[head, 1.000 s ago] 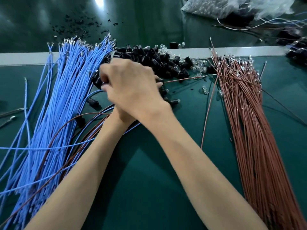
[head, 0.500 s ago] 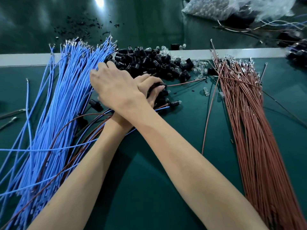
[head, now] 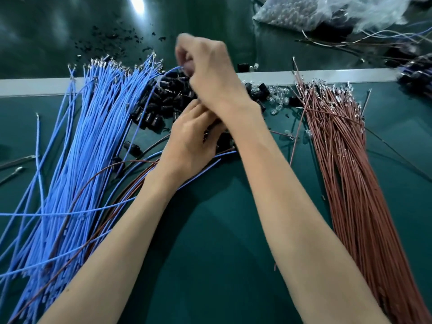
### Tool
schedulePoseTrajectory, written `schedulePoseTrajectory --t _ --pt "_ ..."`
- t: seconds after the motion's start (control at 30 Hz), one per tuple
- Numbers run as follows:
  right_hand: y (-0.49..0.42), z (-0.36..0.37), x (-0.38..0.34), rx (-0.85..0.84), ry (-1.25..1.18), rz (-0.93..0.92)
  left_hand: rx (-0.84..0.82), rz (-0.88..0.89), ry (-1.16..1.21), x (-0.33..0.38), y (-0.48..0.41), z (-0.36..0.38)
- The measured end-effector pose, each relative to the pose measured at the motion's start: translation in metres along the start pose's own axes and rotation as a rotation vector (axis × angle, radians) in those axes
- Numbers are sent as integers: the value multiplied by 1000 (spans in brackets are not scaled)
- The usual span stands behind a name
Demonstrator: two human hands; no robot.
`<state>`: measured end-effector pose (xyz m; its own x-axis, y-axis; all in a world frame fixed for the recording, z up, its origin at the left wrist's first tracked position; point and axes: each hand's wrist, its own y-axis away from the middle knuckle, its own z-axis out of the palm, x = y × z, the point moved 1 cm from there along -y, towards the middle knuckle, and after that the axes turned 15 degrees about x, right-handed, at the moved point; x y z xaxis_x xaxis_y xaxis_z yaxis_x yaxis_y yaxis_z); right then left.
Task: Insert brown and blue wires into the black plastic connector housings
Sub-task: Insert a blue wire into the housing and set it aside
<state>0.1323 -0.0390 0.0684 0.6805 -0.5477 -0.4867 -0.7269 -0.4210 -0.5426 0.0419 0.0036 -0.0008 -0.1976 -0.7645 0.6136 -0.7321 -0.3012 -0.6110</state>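
I am holding my right hand [head: 208, 71] up over the heap of black housings [head: 163, 99], its fingers curling in and pinching the far end of a single blue wire [head: 174, 69]. That wire is arching down from my fingertips to the left edge of the heap. My hand is blurring a little, so I cannot tell exactly which fingers are doing the pinching.

My left hand [head: 187, 141] is sitting lower and nearer to me, just under my right wrist. Its fingers are curling round a dark piece [head: 211, 133], probably one of the housings, though my right forearm is covering most of it. A few mixed wires [head: 131, 181], brown and blue, are running out from under my left wrist toward the left.

The big bundle of blue wires [head: 93, 136] is lying on the green mat [head: 222, 242] to my left, fanning out with its metal tips pointing away from me. The bundle of brown wires [head: 346, 171] is lying well apart on my right, tips also pointing away. Small clear bulbs [head: 278, 94] are scattering between the heap and the brown bundle. A white strip [head: 28, 86] is crossing the bench beyond the wires, with black crumbs [head: 112, 38] and a plastic bag [head: 327, 12] lying past it.
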Motion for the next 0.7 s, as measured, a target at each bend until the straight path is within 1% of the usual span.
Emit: schedulePoseTrajectory --t 0.03,0.13,0.23,0.37,0.47,0.57,0.7 --pt "0 -4 10 26 -8 38 74 71 53 1 -1 1" --pt "7 -10 33 86 -75 187 113 42 157 8 -4 -4" --pt "17 -11 51 138 -110 343 130 -69 212 7 -3 -8" --pt "27 -15 70 114 -168 505 142 -197 289 7 -4 -9" --pt "31 -19 77 112 -224 604 223 -303 370 8 -4 -12" --pt "33 -25 81 148 -270 655 333 -415 443 7 -7 -16" --pt "38 -30 85 173 -262 670 417 -598 507 -1 -13 -21"
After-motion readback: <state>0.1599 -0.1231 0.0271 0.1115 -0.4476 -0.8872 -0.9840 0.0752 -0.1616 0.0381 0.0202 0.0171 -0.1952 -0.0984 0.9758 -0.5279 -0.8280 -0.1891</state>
